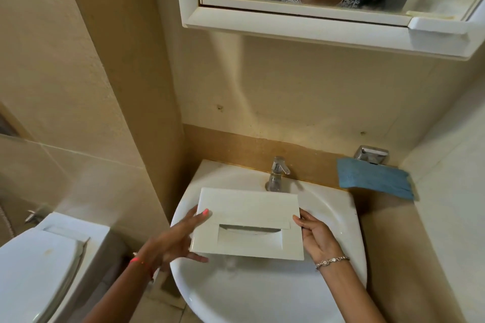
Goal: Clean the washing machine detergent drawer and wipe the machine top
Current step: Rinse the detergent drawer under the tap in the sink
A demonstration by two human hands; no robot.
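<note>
Round white ceramic sink point(328, 220) as landmark. White plastic detergent drawer point(249, 220) held over its basin, front panel up. Left hand point(174, 240) grips its left edge, right hand point(316, 236) its right. Folded blue cloth point(375, 178) right of sink; chrome tap point(277, 174) at its back.

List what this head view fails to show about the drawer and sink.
- Detergent drawer compartments: hidden, only its front panel faces the camera.
- Sink drain: hidden under the drawer.
- Left hand: blurred.
- Right hand fingertips: hidden behind the drawer's edge.
- Washing machine: out of frame.
</note>
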